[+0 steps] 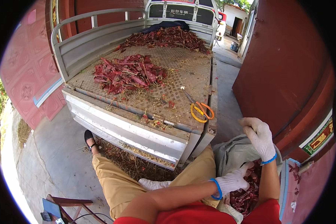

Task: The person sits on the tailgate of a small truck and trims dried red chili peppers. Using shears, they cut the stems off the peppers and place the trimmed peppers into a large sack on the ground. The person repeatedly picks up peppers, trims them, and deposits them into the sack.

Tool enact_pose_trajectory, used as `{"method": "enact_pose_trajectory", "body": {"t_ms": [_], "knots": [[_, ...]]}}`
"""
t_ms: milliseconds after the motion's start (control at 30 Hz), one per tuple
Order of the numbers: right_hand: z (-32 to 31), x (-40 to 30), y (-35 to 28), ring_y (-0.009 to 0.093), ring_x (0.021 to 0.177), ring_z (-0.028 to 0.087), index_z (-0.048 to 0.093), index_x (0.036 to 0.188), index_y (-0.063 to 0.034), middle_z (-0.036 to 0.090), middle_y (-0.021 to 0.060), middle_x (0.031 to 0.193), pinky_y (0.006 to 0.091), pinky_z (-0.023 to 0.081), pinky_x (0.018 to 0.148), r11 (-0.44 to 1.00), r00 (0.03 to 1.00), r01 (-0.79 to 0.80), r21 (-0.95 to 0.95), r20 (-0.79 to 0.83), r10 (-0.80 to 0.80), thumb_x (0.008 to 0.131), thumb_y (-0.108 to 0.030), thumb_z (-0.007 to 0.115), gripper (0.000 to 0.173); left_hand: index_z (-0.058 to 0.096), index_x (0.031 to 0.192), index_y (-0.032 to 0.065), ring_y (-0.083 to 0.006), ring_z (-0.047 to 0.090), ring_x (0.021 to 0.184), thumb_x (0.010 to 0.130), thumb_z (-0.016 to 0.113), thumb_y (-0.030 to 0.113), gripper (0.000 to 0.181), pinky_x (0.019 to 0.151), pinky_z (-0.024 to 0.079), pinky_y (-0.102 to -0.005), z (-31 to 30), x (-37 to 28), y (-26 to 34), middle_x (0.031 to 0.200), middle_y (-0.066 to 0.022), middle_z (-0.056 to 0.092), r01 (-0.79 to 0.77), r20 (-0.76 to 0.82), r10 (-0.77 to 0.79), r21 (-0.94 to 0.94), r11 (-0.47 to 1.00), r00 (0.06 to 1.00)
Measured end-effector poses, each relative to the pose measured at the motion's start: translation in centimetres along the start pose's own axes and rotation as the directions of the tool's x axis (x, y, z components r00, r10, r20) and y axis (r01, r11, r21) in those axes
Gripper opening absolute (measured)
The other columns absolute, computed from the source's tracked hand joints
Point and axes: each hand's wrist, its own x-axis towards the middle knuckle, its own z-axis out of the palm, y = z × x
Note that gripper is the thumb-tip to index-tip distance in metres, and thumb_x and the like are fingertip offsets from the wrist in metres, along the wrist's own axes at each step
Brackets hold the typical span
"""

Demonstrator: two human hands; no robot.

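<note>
My left hand, in a white knit glove with a blue cuff, reaches across my body into the mouth of a grey-green woven sack. Its fingers are spread over dried red chilies inside; no chili shows in its grasp. Above the sack's far right rim is my right hand, gloved alike, its fingers bent and apart with nothing visible between them. A loose pile of dried red chilies lies on the metal cargo bed. Scissors with orange and yellow handles rest near the bed's right corner.
A larger chili heap lies at the bed's front beside a dark cloth. The tailgate hangs before my knees, above plant debris. A white knitted item is between my legs. A red metal door stands right; a wooden stool lower left.
</note>
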Motion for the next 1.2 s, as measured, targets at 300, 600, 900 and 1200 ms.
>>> {"method": "enact_pose_trajectory", "body": {"t_ms": [300, 600, 900, 1200], "knots": [[10.1, 9.1, -9.9, 0.035, 0.100, 0.067, 0.071, 0.112, -0.0101, 0.070, 0.0151, 0.108, 0.0433, 0.055, 0.086, 0.855, 0.812, 0.517, 0.032, 0.297, -0.502, 0.089, -0.019, 0.060, 0.027, 0.059, 0.130, 0.0048, -0.0121, 0.063, 0.082, 0.092, 0.066, 0.019, 0.041, 0.064, 0.048, -0.0235, -2.2, -1.0, -5.3, 0.103, -0.0035, 0.067, 0.038, 0.088, 0.001, -0.446, 0.894, 0.996], [20.8, 21.3, -11.0, 0.037, 0.122, 0.059, 0.060, 0.135, -0.0132, 0.062, 0.0178, 0.131, 0.0480, 0.049, 0.101, 0.931, 0.927, 0.329, -0.156, 0.244, -0.286, 0.089, -0.028, 0.061, 0.048, 0.067, 0.099, 0.0030, -0.0103, 0.065, 0.076, 0.099, 0.064, 0.023, 0.020, 0.071, 0.052, -0.0252, -9.9, -10.7, -5.7, 0.083, -0.0010, 0.067, -0.130, -0.256, 0.030, -0.385, 0.914, 0.966], [26.2, 30.0, -16.0, 0.036, 0.129, 0.056, 0.057, 0.142, -0.0159, 0.061, 0.0180, 0.137, 0.0463, 0.046, 0.107, 0.950, 0.931, 0.304, -0.074, 0.235, -0.280, 0.086, -0.055, 0.064, 0.069, 0.067, 0.110, -0.0040, -0.0134, 0.067, 0.086, 0.098, 0.065, 0.010, 0.019, 0.080, 0.055, -0.0277, -13.5, -19.2, -7.0, 0.095, -0.0072, 0.070, -0.294, -0.542, 0.000, -0.456, 0.840, 0.841], [25.1, 23.1, -13.3, 0.035, 0.103, 0.066, 0.075, 0.102, -0.0118, 0.072, 0.0143, 0.104, 0.0463, 0.052, 0.087, 0.905, 0.881, 0.418, 0.082, 0.206, -0.426, 0.091, -0.042, 0.061, 0.035, 0.070, 0.109, -0.0060, -0.0115, 0.067, 0.085, 0.095, 0.064, 0.004, 0.018, 0.079, 0.054, -0.0259, -16.0, -23.6, -3.9, 0.094, -0.0074, 0.073, -0.217, -0.815, 0.239, 0.143, 0.966, 0.528]]}}
